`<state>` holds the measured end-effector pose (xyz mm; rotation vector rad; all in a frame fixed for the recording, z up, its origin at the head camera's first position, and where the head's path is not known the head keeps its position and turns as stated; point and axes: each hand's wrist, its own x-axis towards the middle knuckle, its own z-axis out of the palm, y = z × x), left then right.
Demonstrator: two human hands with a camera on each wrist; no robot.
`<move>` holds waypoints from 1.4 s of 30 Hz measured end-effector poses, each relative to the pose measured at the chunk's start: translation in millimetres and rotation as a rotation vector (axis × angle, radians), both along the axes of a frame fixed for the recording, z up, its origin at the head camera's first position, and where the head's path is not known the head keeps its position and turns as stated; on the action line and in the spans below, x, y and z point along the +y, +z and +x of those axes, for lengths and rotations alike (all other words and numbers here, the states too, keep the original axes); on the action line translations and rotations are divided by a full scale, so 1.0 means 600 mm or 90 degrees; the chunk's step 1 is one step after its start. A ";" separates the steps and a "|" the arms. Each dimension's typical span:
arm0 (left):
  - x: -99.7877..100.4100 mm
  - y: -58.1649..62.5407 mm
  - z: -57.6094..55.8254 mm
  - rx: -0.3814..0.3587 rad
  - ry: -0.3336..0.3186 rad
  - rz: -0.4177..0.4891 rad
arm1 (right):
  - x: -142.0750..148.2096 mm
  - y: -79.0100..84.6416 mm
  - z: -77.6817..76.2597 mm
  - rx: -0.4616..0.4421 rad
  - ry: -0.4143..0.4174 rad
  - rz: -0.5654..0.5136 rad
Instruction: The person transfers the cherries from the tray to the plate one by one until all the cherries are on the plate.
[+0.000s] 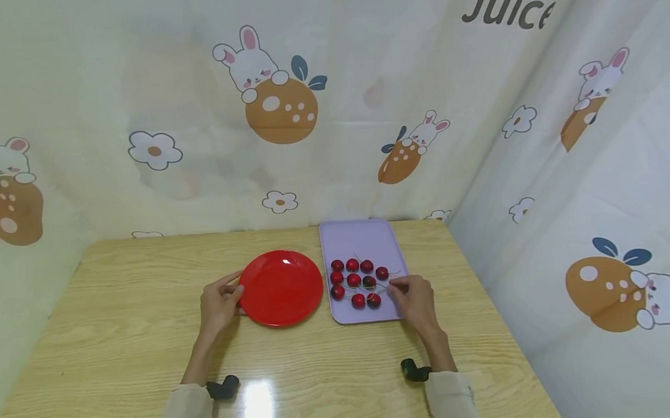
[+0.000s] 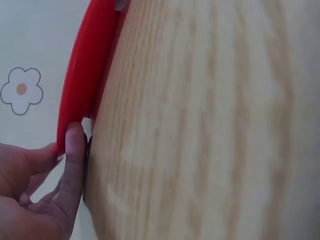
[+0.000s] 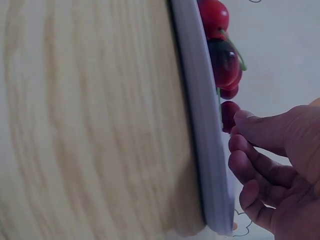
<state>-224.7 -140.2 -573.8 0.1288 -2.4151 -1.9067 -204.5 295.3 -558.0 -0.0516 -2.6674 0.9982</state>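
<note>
On the table's left, my left hand (image 1: 217, 306) grips the rim of a round red plate (image 1: 282, 288), with the thumb on top and fingers under the edge. The left wrist view shows the hand (image 2: 47, 190) pinching the plate (image 2: 87, 75). To the plate's right is a lilac tray (image 1: 354, 238) bearing several dark red cherries (image 1: 353, 280) with stems. My right hand (image 1: 416, 302) reaches over the tray's right edge, thumb and forefinger pinched at the end of a cherry stem (image 1: 381, 286). In the right wrist view the fingertips overlap a cherry (image 3: 229, 115).
The wooden table (image 1: 121, 318) runs up to a patterned curtain (image 1: 196, 115) at the back, and another curtain side (image 1: 581, 192) hangs on the right. Black wrist cameras (image 1: 224, 388) sit on both wrists. The tray's far end shows bare surface.
</note>
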 end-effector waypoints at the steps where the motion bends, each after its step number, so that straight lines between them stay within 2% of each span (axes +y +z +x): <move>1: -0.001 -0.001 0.000 -0.002 -0.001 0.006 | -0.001 -0.001 0.000 -0.004 0.001 -0.002; 7: -0.002 0.000 0.003 -0.014 -0.009 0.054 | -0.004 -0.010 -0.001 -0.017 -0.004 -0.001; 16: 0.001 -0.005 0.003 -0.024 0.001 0.075 | -0.010 -0.021 -0.007 -0.023 -0.034 0.037; 25: 0.000 -0.008 0.002 -0.016 -0.002 0.070 | -0.011 -0.018 -0.010 -0.034 -0.045 0.046; 33: -0.001 -0.013 0.003 -0.014 -0.001 0.066 | -0.013 -0.018 -0.014 -0.080 -0.041 0.065; 37: -0.001 -0.012 0.004 -0.012 -0.001 0.062 | -0.009 -0.026 -0.019 -0.083 -0.031 0.067; 42: -0.002 -0.011 0.003 -0.002 0.000 0.045 | -0.019 -0.021 -0.018 -0.070 -0.057 0.050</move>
